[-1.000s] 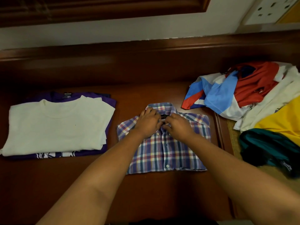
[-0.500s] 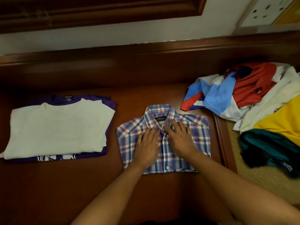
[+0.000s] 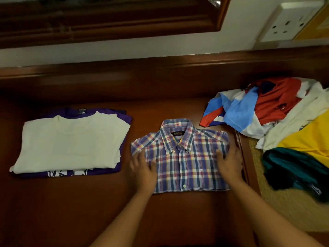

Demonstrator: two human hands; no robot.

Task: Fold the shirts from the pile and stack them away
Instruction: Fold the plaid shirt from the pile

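A folded plaid button-up shirt (image 3: 185,154) lies collar-up in the middle of the dark wooden surface (image 3: 71,202). My left hand (image 3: 144,170) lies flat on its lower left edge, blurred by motion. My right hand (image 3: 229,163) lies flat on its right edge, fingers spread. To the left sits a stack of folded shirts: a cream T-shirt (image 3: 71,141) on top of a purple one (image 3: 106,113). At the right is the unfolded pile, with a blue, white and red shirt (image 3: 235,113), a red shirt (image 3: 277,100), a yellow one (image 3: 309,139) and a teal one (image 3: 293,168).
The pile rests partly on a woven mat (image 3: 292,211) beyond the wooden surface's right edge. A raised wooden ledge (image 3: 160,72) runs along the back below a white wall. A wall socket (image 3: 288,22) sits at the upper right.
My hands moved from the collar down the shirt front, then apart to its left and right edges. The shirt stays in place and its collar is now uncovered.
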